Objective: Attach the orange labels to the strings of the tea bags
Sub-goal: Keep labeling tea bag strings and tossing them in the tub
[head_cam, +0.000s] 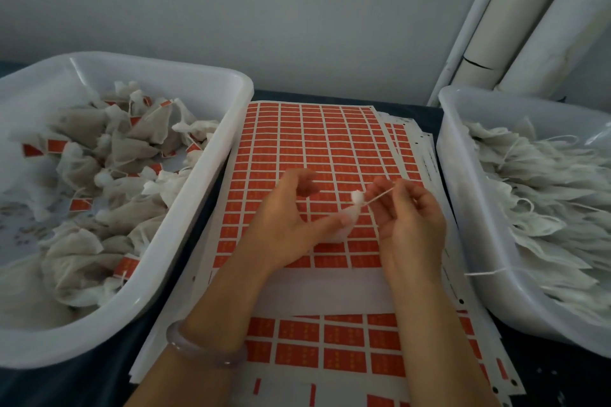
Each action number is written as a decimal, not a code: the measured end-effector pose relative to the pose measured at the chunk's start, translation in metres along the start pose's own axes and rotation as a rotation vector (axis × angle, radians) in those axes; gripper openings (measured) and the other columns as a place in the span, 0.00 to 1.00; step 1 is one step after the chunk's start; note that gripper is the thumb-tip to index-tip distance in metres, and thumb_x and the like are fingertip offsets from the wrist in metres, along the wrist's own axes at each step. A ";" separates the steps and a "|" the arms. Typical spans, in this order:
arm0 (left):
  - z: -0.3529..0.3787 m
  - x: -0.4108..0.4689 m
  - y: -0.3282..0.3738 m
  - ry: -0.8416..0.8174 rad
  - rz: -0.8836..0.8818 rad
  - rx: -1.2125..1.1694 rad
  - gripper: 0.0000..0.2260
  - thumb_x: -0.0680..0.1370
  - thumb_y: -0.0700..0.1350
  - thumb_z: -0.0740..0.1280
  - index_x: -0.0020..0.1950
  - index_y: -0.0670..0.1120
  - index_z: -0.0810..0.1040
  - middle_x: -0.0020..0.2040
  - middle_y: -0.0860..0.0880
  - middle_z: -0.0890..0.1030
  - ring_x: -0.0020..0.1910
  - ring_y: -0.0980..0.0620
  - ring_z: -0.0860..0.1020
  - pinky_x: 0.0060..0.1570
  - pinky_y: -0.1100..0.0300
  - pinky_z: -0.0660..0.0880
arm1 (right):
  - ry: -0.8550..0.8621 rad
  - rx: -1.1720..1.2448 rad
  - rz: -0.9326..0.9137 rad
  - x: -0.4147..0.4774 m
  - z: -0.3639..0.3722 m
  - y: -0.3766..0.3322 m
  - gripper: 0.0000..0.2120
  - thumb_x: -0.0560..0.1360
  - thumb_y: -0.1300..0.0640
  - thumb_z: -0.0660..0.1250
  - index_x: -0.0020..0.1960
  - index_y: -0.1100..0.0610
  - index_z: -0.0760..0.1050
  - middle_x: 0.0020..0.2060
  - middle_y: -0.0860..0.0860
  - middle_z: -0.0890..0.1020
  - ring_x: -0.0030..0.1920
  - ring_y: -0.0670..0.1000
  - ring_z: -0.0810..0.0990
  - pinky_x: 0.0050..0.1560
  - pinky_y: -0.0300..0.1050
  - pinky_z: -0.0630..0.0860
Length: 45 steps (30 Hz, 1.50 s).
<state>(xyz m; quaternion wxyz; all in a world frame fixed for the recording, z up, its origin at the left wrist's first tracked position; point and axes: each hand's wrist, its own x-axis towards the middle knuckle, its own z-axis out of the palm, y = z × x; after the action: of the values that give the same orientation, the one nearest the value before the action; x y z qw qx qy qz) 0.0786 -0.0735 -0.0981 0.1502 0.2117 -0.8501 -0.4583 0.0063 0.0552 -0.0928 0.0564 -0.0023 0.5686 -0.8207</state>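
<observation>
At centre, the left hand (291,221) cradles a tea bag (345,225) in its lower fingers, thumb and forefinger apart. The right hand (410,218) pinches its string (380,196) taut. Judging by this, the string is being readied; next comes peeling an orange label from the sheet (330,142) at twelve o'clock. The labelled tub (185,195) sits at nine, the unlabelled tub (453,155) at three.

Cropped by left edge: left bin (185,195). Cropped by right edge: right bin (463,175). Cropped at bottom: sheet stack (330,291), both forearms. Print on orange labels (330,142): too small to read. Tea bag (345,226): blurred; grip of left hand (287,225) indiscernible. End of string (380,196): hidden within right hand (413,225).
</observation>
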 end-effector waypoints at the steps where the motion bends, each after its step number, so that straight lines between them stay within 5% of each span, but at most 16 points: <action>1: 0.001 -0.001 -0.001 -0.112 -0.037 0.064 0.42 0.58 0.67 0.74 0.69 0.61 0.62 0.64 0.61 0.71 0.57 0.62 0.71 0.44 0.69 0.69 | 0.031 0.035 -0.014 0.002 -0.002 -0.002 0.05 0.79 0.59 0.62 0.49 0.56 0.78 0.42 0.50 0.85 0.44 0.50 0.85 0.43 0.41 0.81; 4: 0.005 -0.006 -0.003 -0.386 -0.001 0.444 0.53 0.59 0.67 0.74 0.76 0.58 0.48 0.78 0.56 0.51 0.75 0.55 0.53 0.68 0.55 0.53 | 0.110 0.074 -0.034 0.010 -0.008 -0.006 0.05 0.79 0.59 0.63 0.51 0.57 0.77 0.43 0.49 0.85 0.46 0.50 0.85 0.44 0.39 0.80; 6: -0.001 -0.006 -0.004 -0.432 0.028 0.568 0.52 0.62 0.67 0.73 0.77 0.59 0.46 0.78 0.58 0.42 0.75 0.56 0.40 0.64 0.56 0.38 | 0.168 0.063 -0.064 0.015 -0.013 -0.007 0.04 0.78 0.59 0.63 0.50 0.56 0.78 0.43 0.49 0.86 0.46 0.49 0.85 0.44 0.38 0.80; 9: -0.023 -0.003 -0.009 -0.496 -0.046 0.520 0.47 0.64 0.62 0.75 0.75 0.63 0.51 0.77 0.61 0.42 0.74 0.57 0.37 0.63 0.54 0.35 | 0.238 -0.148 -0.138 0.020 -0.020 -0.007 0.05 0.79 0.55 0.63 0.48 0.50 0.77 0.40 0.41 0.85 0.42 0.42 0.84 0.40 0.35 0.80; 11: -0.028 -0.003 -0.009 -0.499 -0.011 0.513 0.42 0.66 0.61 0.74 0.74 0.63 0.55 0.77 0.61 0.44 0.75 0.57 0.38 0.65 0.54 0.36 | 0.261 -0.309 -0.181 0.021 -0.022 -0.005 0.06 0.79 0.52 0.62 0.47 0.47 0.76 0.37 0.34 0.82 0.39 0.34 0.81 0.36 0.33 0.77; 14: -0.008 -0.010 0.005 -0.345 0.174 0.429 0.30 0.68 0.63 0.71 0.68 0.60 0.69 0.76 0.61 0.56 0.75 0.59 0.48 0.69 0.56 0.46 | 0.300 -0.436 -0.221 0.024 -0.025 -0.004 0.07 0.80 0.51 0.60 0.48 0.47 0.76 0.33 0.38 0.81 0.34 0.32 0.78 0.36 0.34 0.72; 17: 0.018 -0.018 0.017 -0.338 0.285 0.404 0.19 0.70 0.62 0.70 0.58 0.57 0.78 0.70 0.61 0.68 0.71 0.59 0.61 0.64 0.61 0.58 | 0.380 -0.427 -0.258 0.024 -0.025 -0.006 0.10 0.79 0.46 0.59 0.49 0.47 0.78 0.38 0.41 0.82 0.39 0.39 0.82 0.43 0.41 0.78; 20: 0.030 -0.018 0.018 -0.323 0.359 0.508 0.18 0.72 0.62 0.67 0.59 0.56 0.77 0.60 0.56 0.74 0.58 0.56 0.70 0.55 0.62 0.68 | 0.368 -0.354 -0.278 0.021 -0.022 -0.005 0.11 0.79 0.51 0.61 0.53 0.54 0.79 0.39 0.42 0.82 0.38 0.37 0.81 0.38 0.30 0.76; 24: 0.033 -0.013 0.013 -0.336 0.407 0.595 0.26 0.74 0.60 0.65 0.71 0.60 0.66 0.73 0.53 0.63 0.70 0.51 0.60 0.69 0.52 0.60 | 0.255 -0.416 -0.211 0.020 -0.021 -0.002 0.08 0.78 0.54 0.62 0.57 0.49 0.73 0.44 0.42 0.81 0.41 0.30 0.78 0.34 0.25 0.73; 27: 0.031 -0.012 0.012 -0.350 0.398 0.584 0.25 0.76 0.57 0.65 0.73 0.59 0.64 0.77 0.54 0.56 0.75 0.51 0.55 0.73 0.50 0.52 | 0.203 -0.426 -0.176 0.019 -0.018 -0.004 0.12 0.79 0.48 0.59 0.56 0.53 0.75 0.44 0.44 0.82 0.41 0.38 0.82 0.38 0.32 0.79; 30: 0.030 -0.012 0.010 -0.340 0.367 0.552 0.25 0.77 0.55 0.64 0.74 0.60 0.62 0.78 0.53 0.54 0.75 0.50 0.55 0.73 0.49 0.53 | 0.170 -0.466 -0.159 0.016 -0.015 -0.004 0.13 0.79 0.43 0.57 0.54 0.50 0.72 0.44 0.41 0.79 0.42 0.41 0.80 0.33 0.29 0.76; 33: 0.031 -0.013 0.008 -0.362 0.355 0.531 0.26 0.75 0.57 0.65 0.73 0.61 0.63 0.78 0.53 0.52 0.76 0.50 0.52 0.74 0.46 0.51 | 0.113 -0.567 -0.120 0.012 -0.018 -0.006 0.13 0.79 0.43 0.59 0.61 0.47 0.66 0.47 0.41 0.77 0.47 0.45 0.79 0.45 0.41 0.78; 36: 0.033 -0.014 0.009 -0.372 0.381 0.523 0.26 0.73 0.60 0.68 0.70 0.62 0.67 0.77 0.54 0.55 0.75 0.50 0.53 0.74 0.46 0.51 | 0.018 -0.741 -0.076 0.006 -0.028 -0.009 0.25 0.78 0.45 0.60 0.71 0.51 0.59 0.52 0.44 0.73 0.48 0.46 0.75 0.47 0.46 0.74; 40: 0.034 -0.013 0.010 -0.354 0.379 0.482 0.24 0.72 0.58 0.70 0.67 0.62 0.71 0.76 0.54 0.60 0.74 0.51 0.57 0.73 0.50 0.53 | -0.029 -0.890 -0.027 -0.001 -0.044 -0.014 0.26 0.78 0.47 0.61 0.72 0.50 0.57 0.51 0.43 0.72 0.44 0.44 0.73 0.36 0.38 0.67; 43: 0.034 -0.013 0.009 -0.352 0.361 0.492 0.26 0.72 0.58 0.69 0.69 0.61 0.69 0.75 0.54 0.61 0.73 0.51 0.58 0.73 0.51 0.53 | -0.018 -0.944 0.008 0.001 -0.048 -0.021 0.26 0.78 0.49 0.62 0.73 0.51 0.57 0.55 0.46 0.76 0.45 0.45 0.75 0.42 0.40 0.71; 45: 0.035 -0.014 0.009 -0.340 0.345 0.497 0.26 0.73 0.58 0.69 0.70 0.61 0.68 0.75 0.55 0.61 0.73 0.51 0.58 0.72 0.52 0.53 | -0.013 -0.917 0.026 0.002 -0.050 -0.024 0.25 0.78 0.49 0.63 0.72 0.52 0.60 0.50 0.43 0.77 0.39 0.41 0.72 0.37 0.35 0.67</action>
<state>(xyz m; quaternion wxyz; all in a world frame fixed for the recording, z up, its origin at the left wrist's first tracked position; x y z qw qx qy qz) 0.0728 -0.0369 -0.1097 0.0256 0.0156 -0.9718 -0.2340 -0.0011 0.1102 -0.0879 0.0634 -0.0250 0.8728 -0.4833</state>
